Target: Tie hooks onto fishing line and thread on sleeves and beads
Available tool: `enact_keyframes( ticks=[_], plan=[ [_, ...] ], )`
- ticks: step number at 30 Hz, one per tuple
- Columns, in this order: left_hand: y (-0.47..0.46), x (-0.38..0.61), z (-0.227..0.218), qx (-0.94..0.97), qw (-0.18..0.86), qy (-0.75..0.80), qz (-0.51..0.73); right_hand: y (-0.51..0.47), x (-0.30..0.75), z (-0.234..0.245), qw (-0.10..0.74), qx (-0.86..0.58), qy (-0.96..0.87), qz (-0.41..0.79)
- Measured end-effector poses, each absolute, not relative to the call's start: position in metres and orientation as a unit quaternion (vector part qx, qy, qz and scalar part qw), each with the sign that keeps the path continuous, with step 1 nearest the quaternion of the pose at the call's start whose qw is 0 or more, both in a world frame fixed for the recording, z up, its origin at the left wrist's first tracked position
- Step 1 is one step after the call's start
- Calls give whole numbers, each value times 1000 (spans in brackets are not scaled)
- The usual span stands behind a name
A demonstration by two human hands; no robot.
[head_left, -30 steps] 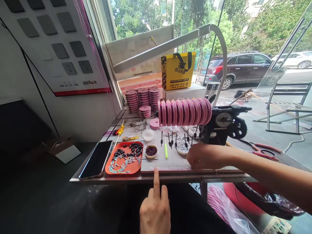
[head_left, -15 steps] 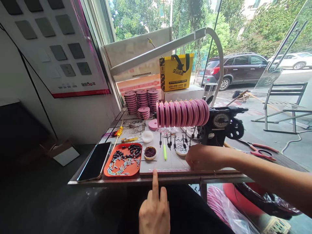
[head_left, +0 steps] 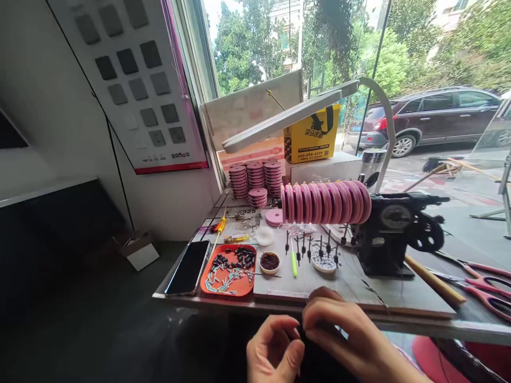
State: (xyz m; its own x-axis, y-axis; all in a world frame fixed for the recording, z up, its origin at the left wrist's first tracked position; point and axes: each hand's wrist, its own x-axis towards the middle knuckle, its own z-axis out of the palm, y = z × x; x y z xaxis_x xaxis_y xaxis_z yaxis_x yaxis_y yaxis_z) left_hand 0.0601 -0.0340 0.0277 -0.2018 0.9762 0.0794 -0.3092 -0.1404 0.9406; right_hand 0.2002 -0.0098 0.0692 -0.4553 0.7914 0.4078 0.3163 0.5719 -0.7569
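Note:
My left hand [head_left: 274, 348] and my right hand [head_left: 343, 332] meet below the table's front edge [head_left: 279, 306], fingertips pinched together at one spot. What they pinch is too small to make out; a thin line may run between them. On the white work board [head_left: 315, 279] just above stand several black pegs [head_left: 307, 247], a green-handled tool [head_left: 294, 263] and a small dish of pale beads [head_left: 323, 262]. A row of pink spools [head_left: 325, 202] sits on a black winding machine [head_left: 393, 234].
An orange tray of small tubes and black parts [head_left: 229, 271], a phone [head_left: 188, 274] and a bowl of dark bits [head_left: 270, 261] lie at the left. Stacked pink spools [head_left: 255, 175], a yellow bag [head_left: 313, 135] and a lamp arm [head_left: 287, 119] stand behind. Red scissors [head_left: 485, 290] and a wooden stick [head_left: 435, 282] lie right.
My right hand left the board and came down to meet my left hand, which curled from a pointing finger into a pinch. The camera turned left and down.

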Motion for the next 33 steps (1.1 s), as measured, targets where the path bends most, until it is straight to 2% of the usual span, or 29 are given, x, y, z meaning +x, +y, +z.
enact_keyframes(
  ticks=[6,12,18,23,28,33],
  plan=[
    [-28,64,29,315,522,382,694,-8,193,62,375,-352,-814,269],
    [-28,63,28,278,523,395,702,-6,199,60,339,-408,-828,180],
    [-27,62,29,264,525,405,700,-4,197,58,309,-398,-843,188],
    [-30,55,18,309,474,453,689,-2,199,52,293,-384,-863,149],
    [-34,46,-6,389,326,519,687,5,198,47,290,-379,-878,42],
    [-37,40,-31,336,377,559,658,11,193,39,283,-384,-879,3]
  ],
)
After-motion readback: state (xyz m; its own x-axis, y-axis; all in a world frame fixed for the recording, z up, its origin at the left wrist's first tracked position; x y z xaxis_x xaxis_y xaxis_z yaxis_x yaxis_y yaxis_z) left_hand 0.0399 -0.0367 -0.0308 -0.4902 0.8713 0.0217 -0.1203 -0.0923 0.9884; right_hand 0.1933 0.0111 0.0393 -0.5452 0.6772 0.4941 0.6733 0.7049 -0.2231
